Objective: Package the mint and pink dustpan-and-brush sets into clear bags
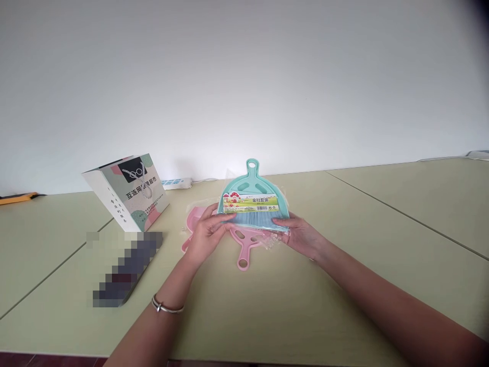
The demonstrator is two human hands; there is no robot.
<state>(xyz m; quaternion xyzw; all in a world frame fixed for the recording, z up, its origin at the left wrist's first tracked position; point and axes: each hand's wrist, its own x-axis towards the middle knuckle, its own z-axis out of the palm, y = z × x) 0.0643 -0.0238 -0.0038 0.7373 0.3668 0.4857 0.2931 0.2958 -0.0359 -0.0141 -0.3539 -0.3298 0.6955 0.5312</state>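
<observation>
Between my two hands is a teal dustpan and brush set (250, 186) in clear plastic wrap, its ring handle pointing away from me. A printed label crosses its middle and blue-grey bristles show below. My left hand (208, 232) pinches its left edge with the thumb on top. On the right edge, my right hand (300, 234) grips the wrapped pan, fingers closed at the lower corner. Beneath and partly hidden by it lies a pink dustpan (244, 250), handle toward me. More pink plastic (194, 218) shows behind my left hand, also in clear wrap.
A printed paper bag (133, 191) with a rope handle stands at the left. In front of it lies a dark, pixelated flat object (130, 270). A white power strip (176, 183) sits by the wall, and an orange-and-black tool (21, 198) at the far left. Seams cross the pale green table (344, 306).
</observation>
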